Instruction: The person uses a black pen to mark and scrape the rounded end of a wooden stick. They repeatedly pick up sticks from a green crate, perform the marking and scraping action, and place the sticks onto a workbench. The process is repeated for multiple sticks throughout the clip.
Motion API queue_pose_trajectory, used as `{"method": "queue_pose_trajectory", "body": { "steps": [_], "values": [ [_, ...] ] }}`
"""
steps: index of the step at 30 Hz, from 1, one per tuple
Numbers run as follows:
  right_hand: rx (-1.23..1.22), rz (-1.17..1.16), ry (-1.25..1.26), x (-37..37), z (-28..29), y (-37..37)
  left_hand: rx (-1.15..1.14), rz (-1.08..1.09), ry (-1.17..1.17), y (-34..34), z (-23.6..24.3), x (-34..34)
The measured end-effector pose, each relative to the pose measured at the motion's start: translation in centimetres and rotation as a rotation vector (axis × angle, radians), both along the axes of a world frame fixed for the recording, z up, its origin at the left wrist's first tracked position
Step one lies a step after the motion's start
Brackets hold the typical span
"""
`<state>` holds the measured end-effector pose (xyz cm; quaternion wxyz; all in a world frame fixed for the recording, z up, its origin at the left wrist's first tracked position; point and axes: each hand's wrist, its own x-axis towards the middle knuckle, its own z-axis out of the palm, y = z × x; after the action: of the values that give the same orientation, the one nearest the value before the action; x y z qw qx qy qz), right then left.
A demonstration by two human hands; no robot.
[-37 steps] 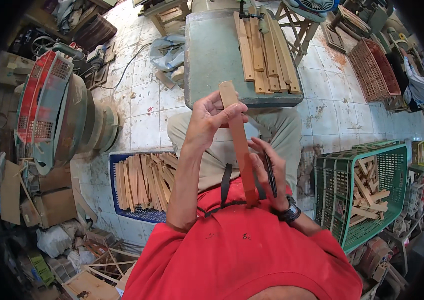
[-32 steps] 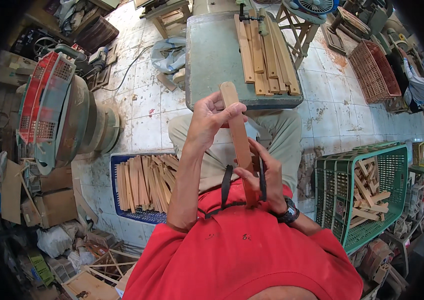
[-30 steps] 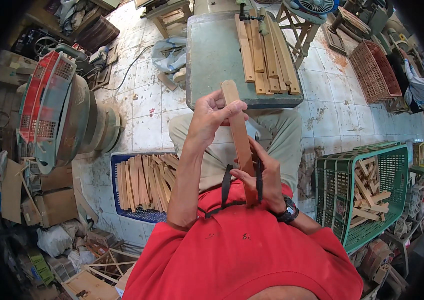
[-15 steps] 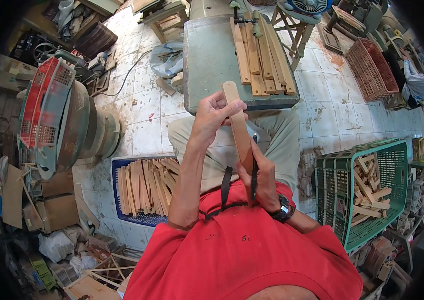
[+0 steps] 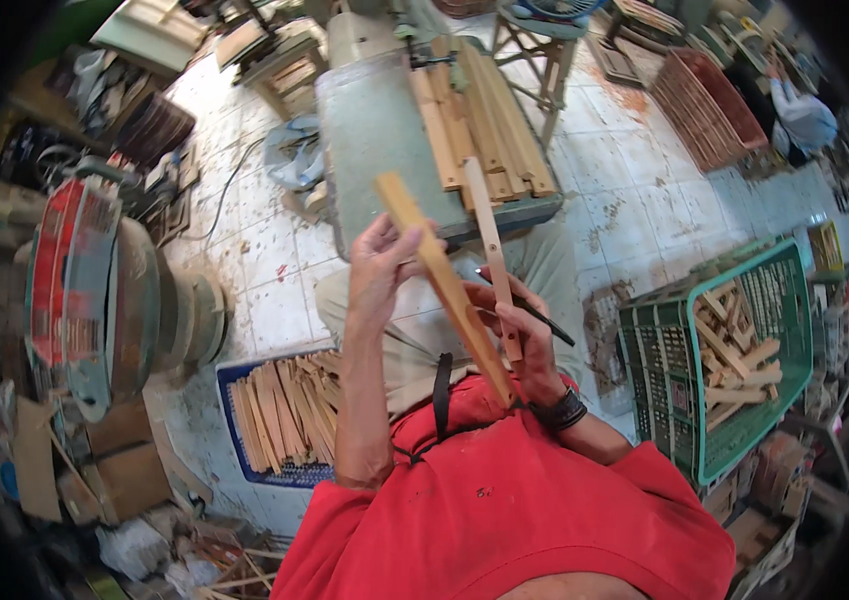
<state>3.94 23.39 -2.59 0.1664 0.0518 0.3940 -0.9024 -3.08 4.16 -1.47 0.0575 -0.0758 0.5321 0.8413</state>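
Note:
My left hand (image 5: 382,268) is closed around a long wooden strip (image 5: 442,272), which slants from above the green table's near edge down toward my red shirt. In my right hand (image 5: 535,355) stands a paler wooden slat (image 5: 488,226) with several small holes along its face. A thin dark pen-like stick (image 5: 551,326) also pokes out of the right hand, past the fingers. The two wooden pieces lie close side by side, the lower part of the strip passing by the right fingers. Part of the right hand's grip is hidden.
Several wooden strips (image 5: 490,110) lie on the green table (image 5: 370,130) ahead, with a clamp near their far end. A blue crate (image 5: 228,425) of slats sits at my left. A green crate (image 5: 710,440) of wood pieces stands at my right, a big fan (image 5: 95,290) far left.
The wooden pieces, together in both hands before, are now apart: the strip in my left hand, the paler slat in my right. The view has shifted and tilted.

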Motion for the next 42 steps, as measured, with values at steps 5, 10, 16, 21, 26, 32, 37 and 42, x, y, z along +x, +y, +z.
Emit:
{"method": "queue_pose_trajectory", "body": {
  "steps": [5,10,16,21,26,32,37,42],
  "values": [
    [-0.475,-0.040,-0.079,-0.1,-5.1,3.8,-0.078,0.050,0.000,-2.9,-1.4,-2.5],
    [-0.880,-0.048,0.119,0.6,-6.5,5.2,-0.254,0.123,-0.048,-4.7,-2.0,-6.1],
    [-0.933,-0.027,0.221,0.7,-4.9,6.3,-0.387,0.105,-0.109,-4.0,-4.2,-8.7],
    [-0.881,-0.084,0.263,0.6,-4.2,7.5,-0.325,0.069,-0.042,-3.2,-6.2,-10.1],
    [-0.840,-0.158,0.294,0.4,-4.9,8.5,-0.320,0.068,-0.059,-3.1,-6.9,-10.2],
    [-0.750,-0.192,0.187,0.8,-3.5,9.1,-0.315,0.085,-0.086,-2.8,-6.7,-10.0],
    [-0.837,-0.167,0.334,0.5,-4.8,9.1,-0.401,0.044,-0.081,-2.7,-6.5,-10.6],
    [-0.846,-0.205,0.348,0.7,-4.5,9.7,-0.823,0.085,0.058,-6.5,-7.8,-16.6]
  ]
}}
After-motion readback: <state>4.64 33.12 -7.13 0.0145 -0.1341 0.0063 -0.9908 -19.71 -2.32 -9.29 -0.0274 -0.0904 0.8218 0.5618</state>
